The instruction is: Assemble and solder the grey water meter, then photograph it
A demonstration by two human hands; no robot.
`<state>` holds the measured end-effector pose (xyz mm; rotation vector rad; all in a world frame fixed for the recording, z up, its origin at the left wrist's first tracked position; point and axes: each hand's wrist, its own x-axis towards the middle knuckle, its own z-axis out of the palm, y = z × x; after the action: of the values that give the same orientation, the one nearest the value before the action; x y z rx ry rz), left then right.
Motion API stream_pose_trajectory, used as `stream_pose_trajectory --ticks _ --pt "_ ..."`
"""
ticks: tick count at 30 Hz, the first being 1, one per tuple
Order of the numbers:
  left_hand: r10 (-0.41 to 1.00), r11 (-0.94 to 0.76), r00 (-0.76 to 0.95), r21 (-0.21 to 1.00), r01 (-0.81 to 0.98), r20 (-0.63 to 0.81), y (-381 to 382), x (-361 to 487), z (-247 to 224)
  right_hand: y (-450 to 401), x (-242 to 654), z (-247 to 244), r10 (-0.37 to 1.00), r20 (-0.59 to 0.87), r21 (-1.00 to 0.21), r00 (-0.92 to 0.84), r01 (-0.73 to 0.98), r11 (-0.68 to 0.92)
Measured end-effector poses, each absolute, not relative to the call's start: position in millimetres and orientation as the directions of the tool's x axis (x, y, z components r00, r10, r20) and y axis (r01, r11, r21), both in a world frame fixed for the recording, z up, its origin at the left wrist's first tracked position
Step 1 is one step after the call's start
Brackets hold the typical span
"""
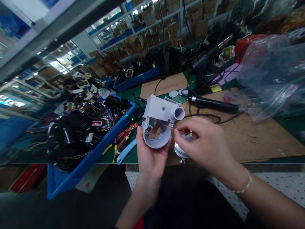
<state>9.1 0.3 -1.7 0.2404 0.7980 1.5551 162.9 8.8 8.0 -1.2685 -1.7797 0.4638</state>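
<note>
A light grey plastic housing [157,109], with a round opening and a short tube on its right, is held up over the table edge. My left hand [152,156] grips it from below, thumb on its left side and fingers behind. Thin coloured wires [169,126] come out of the housing toward the right. My right hand [202,140] pinches their end between thumb and forefinger. Partly hidden behind that hand, a round silvery metal part [180,149] lies on the table.
A blue bin [95,154] full of black parts and wires stands left. Pliers [121,140] and a light blue handle [126,152] lie beside it. A black cylindrical tool [213,104] with a cord rests on brown board [257,136]. Behind are a heat gun [205,60] and clear plastic bags [269,76].
</note>
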Motion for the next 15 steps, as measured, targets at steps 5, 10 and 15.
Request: stream_pose_trajectory --ticks 5,10,15 --pt "0.935 0.071 -0.172 0.640 -0.765 -0.309 -1.7 11.8 -2.0 11.4 162.7 7.6 0.897 0.438 -0.708 -0.062 0.591 0.387" --pt "0.944 0.095 -0.158 0.695 -0.713 -0.291 -1.0 13.0 -3.9 15.5 162.9 6.8 0.889 0.455 -0.698 -0.047 0.601 0.389" --pt "0.946 0.096 -0.159 0.712 -0.695 -0.283 0.0 13.7 -6.2 16.6 162.2 6.5 0.886 0.461 -0.683 -0.057 0.614 0.395"
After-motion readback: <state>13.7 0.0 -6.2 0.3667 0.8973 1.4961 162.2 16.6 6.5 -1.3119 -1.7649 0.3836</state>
